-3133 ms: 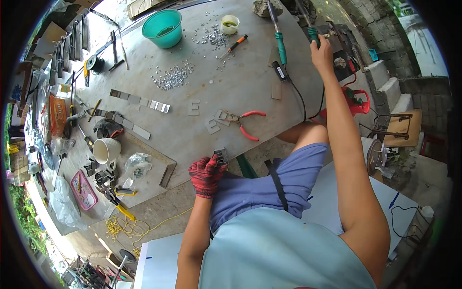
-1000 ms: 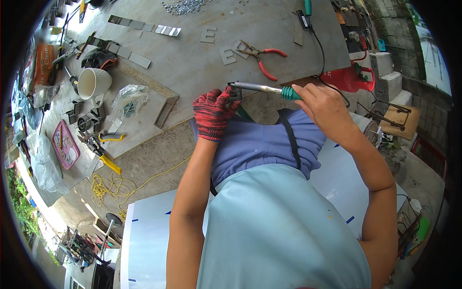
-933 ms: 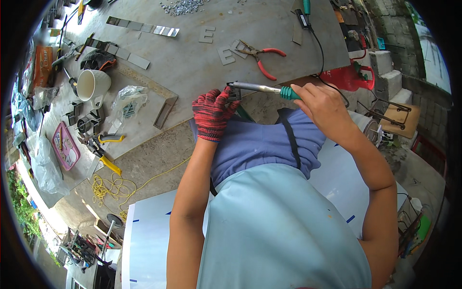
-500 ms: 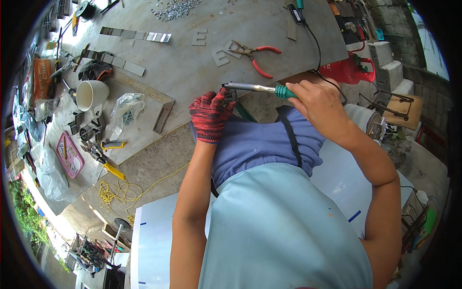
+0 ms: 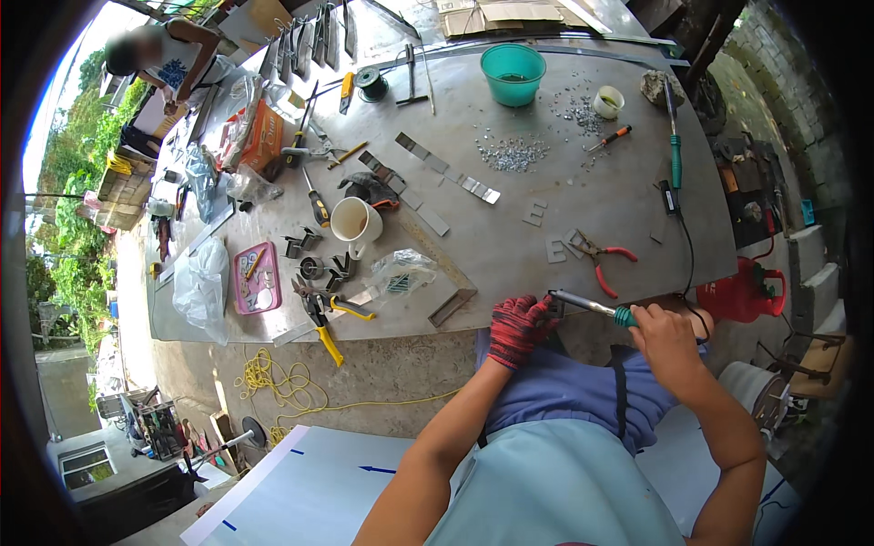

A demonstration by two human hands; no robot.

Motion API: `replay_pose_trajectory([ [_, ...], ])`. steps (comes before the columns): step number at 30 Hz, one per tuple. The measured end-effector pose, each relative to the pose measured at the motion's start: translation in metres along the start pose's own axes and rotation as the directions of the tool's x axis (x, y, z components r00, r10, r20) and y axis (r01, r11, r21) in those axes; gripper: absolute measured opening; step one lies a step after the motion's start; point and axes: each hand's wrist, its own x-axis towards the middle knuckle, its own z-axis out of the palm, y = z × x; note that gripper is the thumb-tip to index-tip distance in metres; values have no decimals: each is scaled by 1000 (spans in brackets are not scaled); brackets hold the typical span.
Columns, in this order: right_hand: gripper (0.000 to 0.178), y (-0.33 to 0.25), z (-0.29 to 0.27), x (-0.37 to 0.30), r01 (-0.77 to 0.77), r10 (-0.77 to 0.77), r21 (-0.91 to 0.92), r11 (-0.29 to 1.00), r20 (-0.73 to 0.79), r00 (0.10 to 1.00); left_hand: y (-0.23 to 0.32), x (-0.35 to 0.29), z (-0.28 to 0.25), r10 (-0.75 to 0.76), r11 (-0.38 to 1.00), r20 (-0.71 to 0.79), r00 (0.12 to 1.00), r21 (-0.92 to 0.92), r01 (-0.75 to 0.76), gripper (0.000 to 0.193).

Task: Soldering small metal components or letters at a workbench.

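Note:
Over the table's near edge, my left hand, in a red and black knit glove, is closed around a small dark metal piece, mostly hidden by the fingers. My bare right hand grips the green handle of a soldering iron. Its metal shaft points left, with the tip at the small piece. Just beyond, pliers with red handles lie spread on the table, touching flat letter-shaped metal cutouts. Another such cutout lies farther back.
The metal table carries a second soldering iron, a green bowl, metal bits, a white mug, yellow-handled pliers and a pink tray. A red gas cylinder stands right. Another person sits far left.
My view has swung up and left, so more of the table and the other person show. Both hands keep their grips, the iron's tip still at the small piece.

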Motion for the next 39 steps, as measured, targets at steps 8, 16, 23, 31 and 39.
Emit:
replay_pose_trajectory([
  [8,20,-10,-5,-1,28,-28,-94,995,-2,1000,2,-8,5,-15,998,-6,1000,68,15,50],
  [16,20,-6,1,-7,23,-23,-94,995,-1,1000,1,-13,8,12,1000,16,1000,21,-12,54],
  [23,16,-5,0,2,56,-62,-88,995,-71,996,-9,-2,4,35,998,-51,998,56,-32,53],
  [31,21,8,8,2,-44,44,41,998,-8,999,-3,3,6,40,997,-44,998,75,-37,49],
  [39,18,2,8,-6,-41,44,84,996,-38,998,-3,-5,6,51,997,-58,997,69,-46,51],
])
